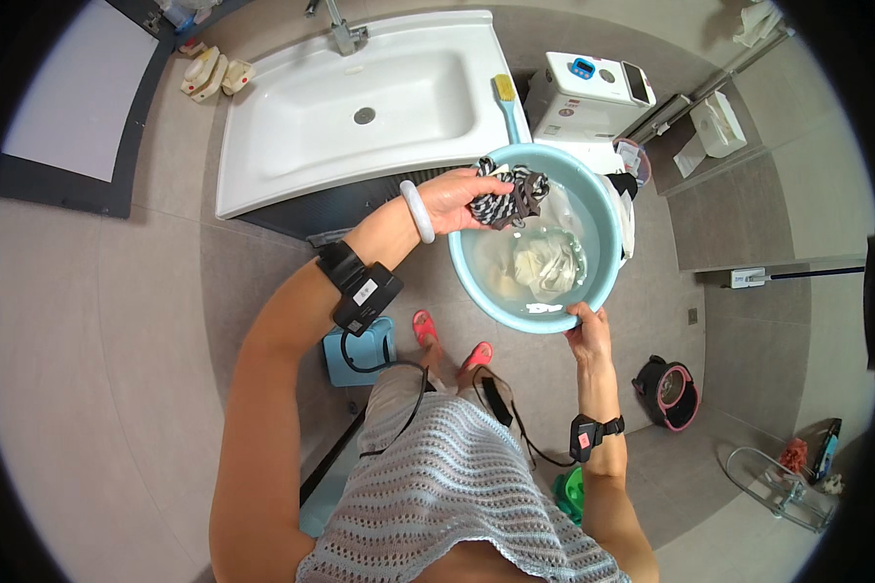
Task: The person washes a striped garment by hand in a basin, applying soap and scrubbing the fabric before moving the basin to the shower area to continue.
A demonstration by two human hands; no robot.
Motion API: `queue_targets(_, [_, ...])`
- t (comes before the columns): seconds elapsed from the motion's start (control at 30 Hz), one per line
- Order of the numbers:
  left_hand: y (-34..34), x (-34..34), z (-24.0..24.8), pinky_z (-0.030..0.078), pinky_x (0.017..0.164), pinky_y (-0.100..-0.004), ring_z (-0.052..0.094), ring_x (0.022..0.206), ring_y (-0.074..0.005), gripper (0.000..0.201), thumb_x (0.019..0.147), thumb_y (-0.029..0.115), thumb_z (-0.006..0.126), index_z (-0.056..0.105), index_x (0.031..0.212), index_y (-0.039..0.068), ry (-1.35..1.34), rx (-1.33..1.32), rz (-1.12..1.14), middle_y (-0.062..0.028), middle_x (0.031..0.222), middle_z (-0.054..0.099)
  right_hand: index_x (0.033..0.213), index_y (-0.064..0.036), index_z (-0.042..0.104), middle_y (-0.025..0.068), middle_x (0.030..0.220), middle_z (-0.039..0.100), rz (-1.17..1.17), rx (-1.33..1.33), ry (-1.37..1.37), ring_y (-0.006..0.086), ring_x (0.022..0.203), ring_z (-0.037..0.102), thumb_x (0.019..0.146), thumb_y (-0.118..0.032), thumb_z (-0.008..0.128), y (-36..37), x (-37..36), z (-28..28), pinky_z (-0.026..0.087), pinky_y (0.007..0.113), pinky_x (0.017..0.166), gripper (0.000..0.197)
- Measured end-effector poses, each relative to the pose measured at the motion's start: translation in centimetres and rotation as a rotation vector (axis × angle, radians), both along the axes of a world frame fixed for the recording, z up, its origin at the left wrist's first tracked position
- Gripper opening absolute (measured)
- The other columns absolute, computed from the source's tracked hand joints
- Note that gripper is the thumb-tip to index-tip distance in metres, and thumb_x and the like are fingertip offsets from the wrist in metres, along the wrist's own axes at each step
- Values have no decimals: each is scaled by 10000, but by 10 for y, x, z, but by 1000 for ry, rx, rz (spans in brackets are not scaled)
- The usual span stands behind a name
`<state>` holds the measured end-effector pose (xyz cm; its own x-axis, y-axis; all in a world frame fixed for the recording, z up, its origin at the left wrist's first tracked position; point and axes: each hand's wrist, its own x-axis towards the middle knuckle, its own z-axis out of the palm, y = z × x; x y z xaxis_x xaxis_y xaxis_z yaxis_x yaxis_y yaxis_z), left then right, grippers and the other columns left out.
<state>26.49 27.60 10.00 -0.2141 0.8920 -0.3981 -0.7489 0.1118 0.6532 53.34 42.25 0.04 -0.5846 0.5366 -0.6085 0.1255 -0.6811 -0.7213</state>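
Observation:
My left hand is closed around a bunched black-and-white patterned cloth, held over the far left side of a light blue basin. Cloudy water fills part of the basin, and a crumpled whitish cloth lies in it. With its thumb over the near right rim, my right hand grips the basin; most of its fingers are hidden below the edge. A blue-handled brush with yellowish bristles rests on the sink's right edge, just beyond the basin.
A white sink with a faucet stands ahead on the left. Beyond the basin is a white box-shaped appliance. Dark and white cloths hang beside the basin. On the floor are a blue stool and a black bucket.

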Motion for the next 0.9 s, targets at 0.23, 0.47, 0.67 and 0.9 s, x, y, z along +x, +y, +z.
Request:
queue_targets(0.23, [34, 33, -55, 496, 850, -405, 585, 955, -251, 291, 874, 86, 527, 482, 1142, -20, -150, 20, 62, -139, 1073, 581, 979, 7, 526, 84, 784, 612, -32, 54, -40, 169, 567, 607, 712, -3, 560, 14, 38, -38, 535, 277, 460, 269])
queue_targets(0.47, [102, 70, -83, 512, 816, -430, 600, 938, -243, 253, 862, 47, 522, 505, 1111, 4, -304, -79, -4, -134, 1060, 596, 981, 6, 523, 82, 764, 617, -221, -14, -54, 154, 546, 606, 715, 13, 551, 25, 71, -88, 522, 254, 419, 268])
queue_targets(0.67, [155, 80, -143, 479, 892, -436, 572, 997, -314, 351, 863, 90, 486, 442, 1192, -22, -286, -220, -214, -187, 1117, 566, 941, 3, 541, 85, 705, 597, -390, -64, -59, 134, 483, 554, 714, 21, 535, 32, 98, -127, 425, 230, 347, 228])
queue_targets(0.9, [203, 117, -219, 504, 835, -421, 591, 971, -264, 345, 844, 63, 502, 455, 1179, -5, -291, -386, -496, -136, 1087, 590, 992, 25, 548, 89, 836, 618, -642, -111, -162, 171, 684, 607, 712, 34, 532, 10, 141, -180, 499, 275, 584, 281])
